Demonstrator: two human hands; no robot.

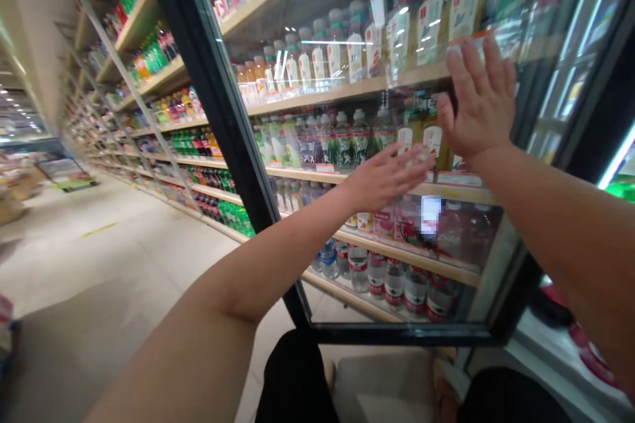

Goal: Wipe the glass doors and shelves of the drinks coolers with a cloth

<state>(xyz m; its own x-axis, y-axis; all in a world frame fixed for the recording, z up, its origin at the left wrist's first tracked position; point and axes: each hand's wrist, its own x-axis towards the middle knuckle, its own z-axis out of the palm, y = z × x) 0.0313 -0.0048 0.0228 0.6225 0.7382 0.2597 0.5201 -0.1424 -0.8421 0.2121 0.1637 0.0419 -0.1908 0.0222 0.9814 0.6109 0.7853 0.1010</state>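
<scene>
The left hand point(387, 178) reaches in from the lower left, its forearm point(292, 238) slanting up and across, with the back of the hand in sight and the fingers pointing right. The right hand point(482, 102) is higher and farther right; its forearm point(560, 205) rises from the lower right edge, the fingers point up, and the thumb stands out to the left, near the left fingertips.

Two hands share one glass door point(397, 332), whose dark frame leans across the view in front of both knees. Five pale shelf boards show through the pane. On the lowest are at least five red-labelled water bottles point(358, 266); the dark green drink bottles point(342, 142) and the white-labelled drink bottles point(334, 46) above them stand in rows too crowded to count. Two dark trouser legs point(295, 383) enter at the bottom, and one green-edged cart point(77, 183) is far off on the pale floor point(89, 264).

Both hands are unfolded, fingers extended rather than curled. The right palm faces the pane and appears to lie flat against it; the left hand is just in front of the glass, and whether it touches is hard to judge.
</scene>
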